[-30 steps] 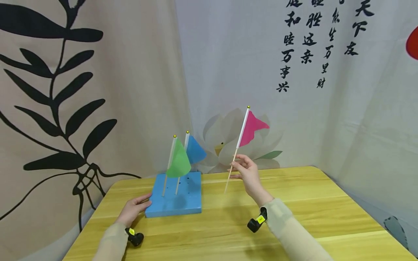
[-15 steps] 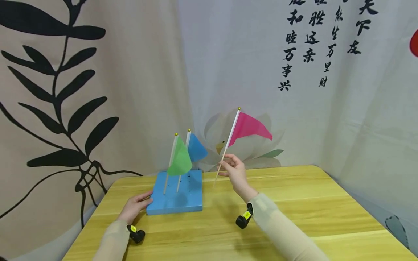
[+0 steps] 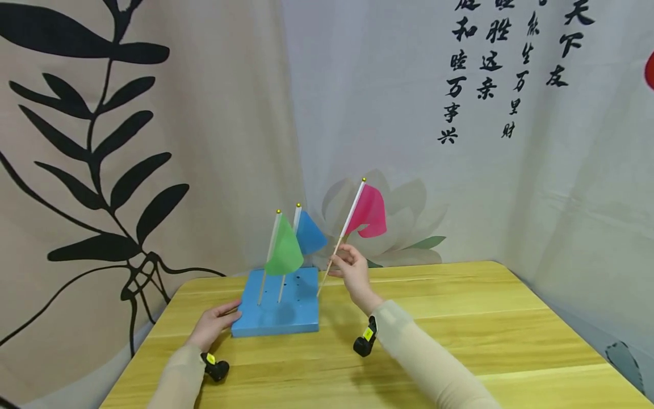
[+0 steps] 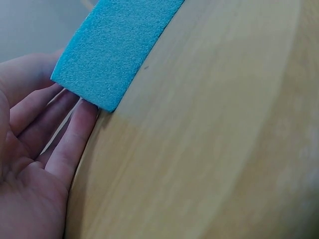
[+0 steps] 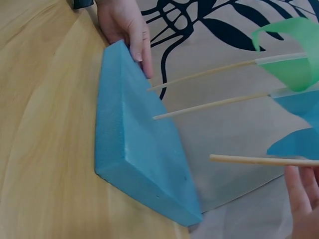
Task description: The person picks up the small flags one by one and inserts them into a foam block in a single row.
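Right hand (image 3: 352,272) pinches the stick of a pink flag (image 3: 368,211) between thumb and fingers (image 5: 299,191), low on the stick, flag tilted with its top leaning right and its bare tip (image 5: 214,158) pointing down-left toward the foam block (image 3: 278,304). Tip hangs in the air just off the block's right edge, near the far right corner, not touching the foam. Left hand (image 3: 214,325) lies flat on the bench (image 3: 460,329), fingers (image 4: 75,134) straight and relaxed, pressed against the block's near left corner; it grips nothing. Block is blue, square, lies flat on the left half of the bench, close to the back edge. Green flag (image 3: 283,253) and blue flag (image 3: 309,233) stand in the block's back left part, sticks close together and leaning slightly right, green in front of blue. Small dark holes dot the block's top; the right half of the top is bare of sticks. Pink flag's cloth sits right of the blue flag, apart from it, with a gap between the two sticks. Right of the block the bench runs wide and bare to its right and front edges. Cloth backdrops hang close behind the back edge and along the left side, so room there is tight. A black wrist camera (image 3: 365,341) sits under the right sleeve, another (image 3: 216,368) under the left, both just above the benchtop.
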Demonstrator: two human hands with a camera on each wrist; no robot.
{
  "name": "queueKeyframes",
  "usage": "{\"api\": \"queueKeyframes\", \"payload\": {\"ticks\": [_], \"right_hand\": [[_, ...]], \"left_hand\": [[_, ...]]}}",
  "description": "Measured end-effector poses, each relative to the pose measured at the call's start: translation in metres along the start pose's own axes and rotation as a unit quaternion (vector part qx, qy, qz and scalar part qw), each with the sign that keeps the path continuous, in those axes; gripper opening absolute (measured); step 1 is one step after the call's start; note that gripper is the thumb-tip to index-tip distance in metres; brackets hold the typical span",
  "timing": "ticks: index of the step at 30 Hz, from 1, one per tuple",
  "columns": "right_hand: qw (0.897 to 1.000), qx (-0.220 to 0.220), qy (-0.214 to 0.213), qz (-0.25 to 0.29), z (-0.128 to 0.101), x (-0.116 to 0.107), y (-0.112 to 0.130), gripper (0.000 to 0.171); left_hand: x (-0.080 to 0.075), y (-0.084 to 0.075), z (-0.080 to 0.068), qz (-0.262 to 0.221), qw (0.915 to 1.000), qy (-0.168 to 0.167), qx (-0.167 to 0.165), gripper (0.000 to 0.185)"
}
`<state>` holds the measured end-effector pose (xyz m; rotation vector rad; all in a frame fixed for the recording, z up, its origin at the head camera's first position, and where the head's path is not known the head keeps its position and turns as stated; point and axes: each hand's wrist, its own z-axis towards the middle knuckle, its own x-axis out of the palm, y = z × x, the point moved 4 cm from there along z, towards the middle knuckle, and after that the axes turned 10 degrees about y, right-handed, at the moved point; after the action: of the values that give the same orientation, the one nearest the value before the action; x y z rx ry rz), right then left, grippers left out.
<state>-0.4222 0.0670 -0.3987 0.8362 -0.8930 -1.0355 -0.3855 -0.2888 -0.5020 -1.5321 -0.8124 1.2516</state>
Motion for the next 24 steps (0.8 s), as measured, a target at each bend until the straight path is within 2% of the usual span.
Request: {"api": "queueKeyframes", "payload": {"ticks": [6,16,21,24], "right_hand": [[1.0,0.013,-0.012,0.011,0.002,0.003,-0.014,0.015],[1.0,0.011,0.008,0.002,0.009,0.019,-0.026,0.022],[1.0,0.014,0.006,-0.002,0.011,0.025,-0.031,0.014],[1.0,0.023,0.008,-0.003,0.014,0.027,-0.037,0.016]], "left_hand": [[0.002,0.0,0.001,-0.002,1.0,0.004,-0.001,0.058],[0.003,-0.001,0.0,-0.009,0.9999,-0.002,-0.009,0.057],[0.002,-0.001,0.001,-0.006,0.9999,-0.003,-0.007,0.057],[0.001,-0.001,0.001,-0.007,1.0,-0.005,-0.005,0.056]]}}
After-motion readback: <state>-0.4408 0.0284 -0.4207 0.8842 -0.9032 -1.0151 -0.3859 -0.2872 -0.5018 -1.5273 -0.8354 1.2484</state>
